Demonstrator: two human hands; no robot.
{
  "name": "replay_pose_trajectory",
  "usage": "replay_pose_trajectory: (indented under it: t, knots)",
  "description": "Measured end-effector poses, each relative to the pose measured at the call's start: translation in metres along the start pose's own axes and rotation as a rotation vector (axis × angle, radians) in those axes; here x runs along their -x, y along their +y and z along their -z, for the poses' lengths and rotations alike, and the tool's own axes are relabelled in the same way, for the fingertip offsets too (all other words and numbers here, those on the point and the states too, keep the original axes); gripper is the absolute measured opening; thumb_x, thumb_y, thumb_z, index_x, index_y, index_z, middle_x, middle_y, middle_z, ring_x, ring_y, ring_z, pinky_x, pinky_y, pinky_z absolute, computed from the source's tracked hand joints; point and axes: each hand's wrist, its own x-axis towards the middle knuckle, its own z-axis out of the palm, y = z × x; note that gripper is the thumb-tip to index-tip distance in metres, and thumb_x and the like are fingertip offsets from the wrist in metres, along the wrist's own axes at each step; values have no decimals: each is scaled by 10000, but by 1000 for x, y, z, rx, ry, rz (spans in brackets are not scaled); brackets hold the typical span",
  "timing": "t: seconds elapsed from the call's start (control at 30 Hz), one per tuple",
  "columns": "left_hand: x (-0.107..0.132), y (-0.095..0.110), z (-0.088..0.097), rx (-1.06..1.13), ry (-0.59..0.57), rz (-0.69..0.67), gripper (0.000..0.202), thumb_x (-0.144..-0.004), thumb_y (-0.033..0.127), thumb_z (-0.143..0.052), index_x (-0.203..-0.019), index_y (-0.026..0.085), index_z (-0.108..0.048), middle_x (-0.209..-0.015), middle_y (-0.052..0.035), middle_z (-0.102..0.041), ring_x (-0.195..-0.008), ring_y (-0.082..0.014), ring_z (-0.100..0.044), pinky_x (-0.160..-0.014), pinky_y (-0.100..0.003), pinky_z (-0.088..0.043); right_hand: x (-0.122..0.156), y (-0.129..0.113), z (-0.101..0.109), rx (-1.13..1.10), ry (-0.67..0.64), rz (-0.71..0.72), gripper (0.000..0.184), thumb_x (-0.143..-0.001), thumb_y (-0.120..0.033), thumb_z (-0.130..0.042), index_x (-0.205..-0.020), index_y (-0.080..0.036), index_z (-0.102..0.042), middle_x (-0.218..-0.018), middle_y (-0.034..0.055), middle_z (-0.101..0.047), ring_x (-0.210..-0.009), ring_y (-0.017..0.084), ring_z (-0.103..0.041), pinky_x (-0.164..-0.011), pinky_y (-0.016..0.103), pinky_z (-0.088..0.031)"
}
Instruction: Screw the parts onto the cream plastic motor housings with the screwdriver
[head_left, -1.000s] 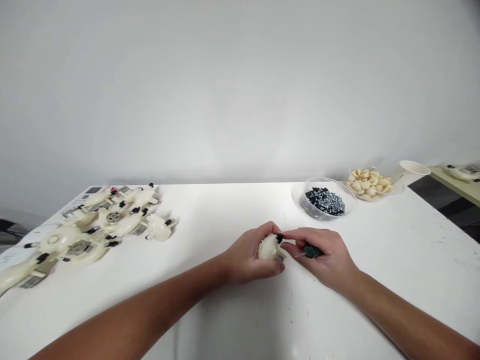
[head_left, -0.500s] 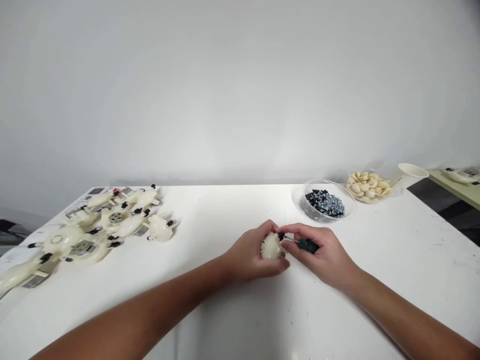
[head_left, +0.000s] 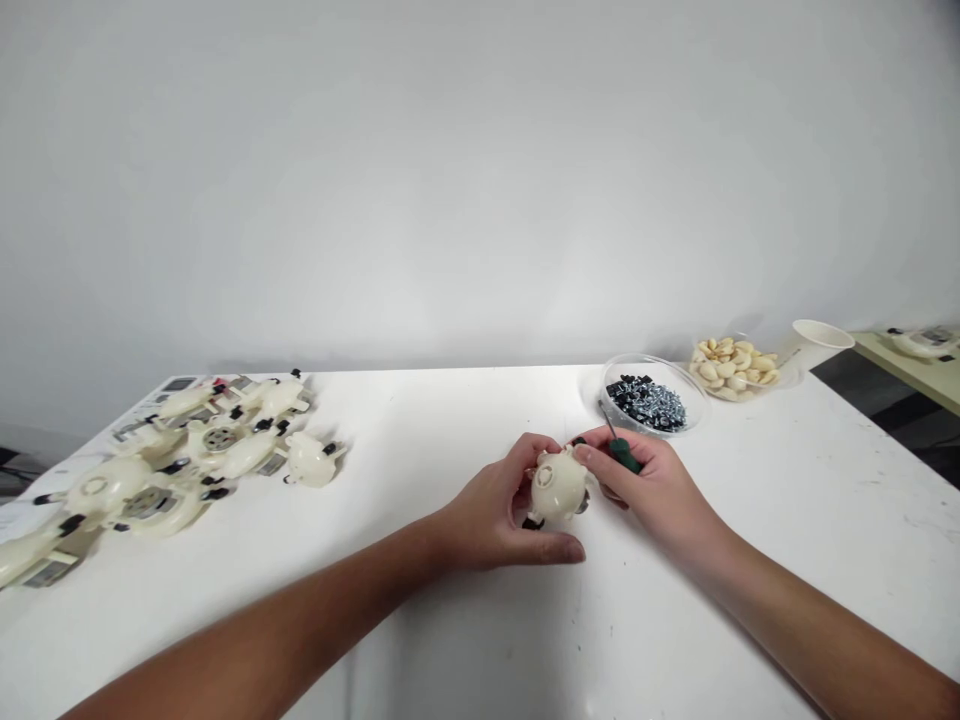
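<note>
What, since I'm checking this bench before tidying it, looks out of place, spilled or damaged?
Nothing clearly stands out. The black pieces and screws sit inside the clear bowl, the cream pieces are heaped in their dish, and the white plastic housings lie loosely grouped at left, none visibly broken from here.

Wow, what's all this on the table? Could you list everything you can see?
Plastic housings: about nine, cream with black bits, grouped at the table's left
Held housing: one, cream, between both hands
Screwdriver: one, green handle, in the right hand
Bowl of screws and black parts: one, clear, far side of the table
Dish of curved pieces: one, pale, beyond the bowl
Paper cup: one, white, far right
Table: one, white, under everything
Left hand: one, gripping the housing
Right hand: one, beside the housing
</note>
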Motion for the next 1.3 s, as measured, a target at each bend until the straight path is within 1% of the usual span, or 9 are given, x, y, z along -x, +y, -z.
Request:
replay_pose_trajectory:
  t: [0.07, 0.2, 0.37, 0.6, 0.73, 0.83, 1.0, 1.13, 1.3]
  knots:
    - [1, 1, 0, 3, -11, -39, 726, -790, 411, -842, -1320, 250, -373, -1093, -56, -632, -849, -154, -550, -707, -268, -419, -2, 3, 1, -38, 19, -27, 340, -890, -530, -750, -894, -194, -698, -616, -42, -513, -529, 109, -419, -490, 254, -322]
    - [1, 1, 3, 38, 40, -98, 478, -945, 433, -675, -1302, 211, -448, -1033, -47, -579, -850, -154, -509, -732, -283, -403, -3, 6, 3, -37, 6, -33, 369, -891, -557, -737, -893, -196, -662, -592, -65, -408, -522, 104, -328, -478, 254, -241]
    - [-3, -8, 3, 175, 171, -168, 354, -1018, 470, -551, -1220, 185, -488, -980, -40, -520, -849, -155, -499, -752, -293, -406, -1, 5, 3, 69, -40, 27, 341, -945, -538, -678, -922, -198, -687, -640, -49, -415, -552, 107, -311, -485, 257, -224]
    - [-2, -9, 2, 136, 183, -145, 385, -1028, 507, -515, -1260, 202, -471, -929, -28, -509, -760, -142, -450, -680, -275, -368, -4, 4, 4, 117, -51, 73, 328, -959, -530, -661, -942, -204, -697, -673, -38, -465, -554, 107, -326, -488, 260, -240]
    - [-1, -5, 5, 148, 157, -65, 467, -993, 562, -551, -1290, 215, -452, -842, 5, -493, -678, -125, -404, -629, -262, -340, -1, 2, 2, 187, -43, 107, 298, -967, -499, -657, -922, -208, -708, -724, -17, -533, -635, 134, -428, -556, 266, -330]
    - [-2, -2, 8, 141, 163, -34, 458, -955, 557, -614, -1229, 201, -518, -826, 7, -507, -685, -122, -422, -624, -255, -339, 1, 4, 0, 193, -67, 92, 298, -952, -509, -671, -905, -218, -711, -741, -9, -565, -670, 148, -459, -570, 262, -356]
    - [-4, 1, 8, 165, 124, 80, 477, -789, 410, -832, -1141, 210, -578, -791, 30, -532, -682, -123, -469, -617, -248, -355, 0, 6, 0, 190, -124, 67, 324, -944, -537, -673, -935, -217, -725, -771, 7, -598, -661, 150, -467, -537, 263, -341]
    - [-3, 1, 6, 173, 189, 93, 395, -817, 368, -809, -1099, 219, -576, -775, 43, -511, -676, -117, -456, -625, -250, -353, 0, 7, 2, 247, -92, 160, 326, -995, -515, -601, -1042, -223, -736, -755, 10, -595, -668, 161, -496, -560, 278, -384]
    - [-4, -2, 6, 151, 231, 37, 342, -867, 370, -776, -1100, 204, -589, -792, 34, -508, -725, -125, -457, -659, -256, -356, -1, 13, 7, 466, -1, 415, 302, -1005, -376, -608, -1262, -253, -707, -658, -30, -536, -582, 150, -481, -550, 288, -395]
